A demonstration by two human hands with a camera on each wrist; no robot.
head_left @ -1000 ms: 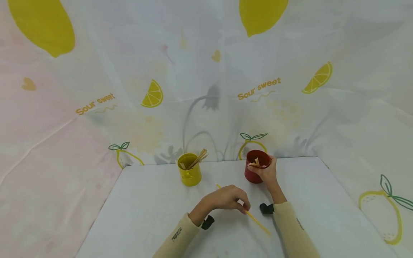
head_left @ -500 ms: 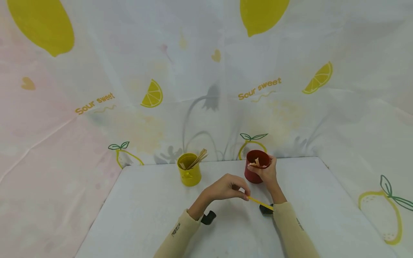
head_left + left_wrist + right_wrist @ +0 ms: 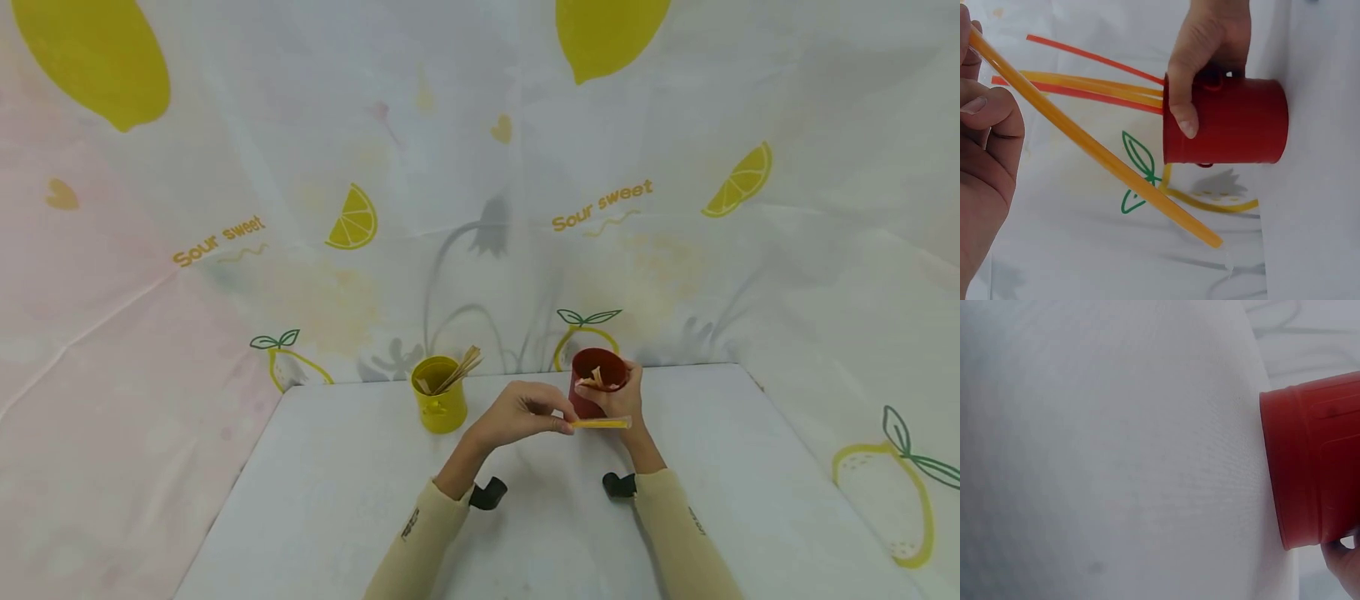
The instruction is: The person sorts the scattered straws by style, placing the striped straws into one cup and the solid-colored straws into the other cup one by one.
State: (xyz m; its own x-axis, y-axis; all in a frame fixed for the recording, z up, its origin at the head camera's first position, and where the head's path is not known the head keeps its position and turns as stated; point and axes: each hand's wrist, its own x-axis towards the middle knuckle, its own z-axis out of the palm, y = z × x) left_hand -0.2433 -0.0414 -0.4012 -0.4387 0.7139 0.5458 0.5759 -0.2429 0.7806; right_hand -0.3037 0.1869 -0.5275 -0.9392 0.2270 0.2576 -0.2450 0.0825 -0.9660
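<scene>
My left hand (image 3: 521, 414) pinches one end of a yellow-orange drinking straw (image 3: 1094, 147), with a bit of clear wrapper showing past its far end. In the head view the straw lies nearly level, just in front of the red bucket (image 3: 1241, 125). My right hand (image 3: 628, 406) grips that bucket at its rim, thumb on the outside wall. The bucket stands upright on the table, and several red and yellow straws (image 3: 1094, 59) stick out of its mouth. In the right wrist view only its lower part and a fingertip show.
To the left on the white table (image 3: 337, 483) stands a yellow bucket (image 3: 442, 412) with several thin tan sticks (image 3: 463, 367) leaning out of it. A lemon-print cloth (image 3: 465, 183) hangs behind the table. Black wrist mounts (image 3: 489, 493) jut out from both sleeves.
My left hand has risen and moved forward toward the red bucket, and its straw has swung from slanting toward me to nearly level. My right hand and both buckets stay put.
</scene>
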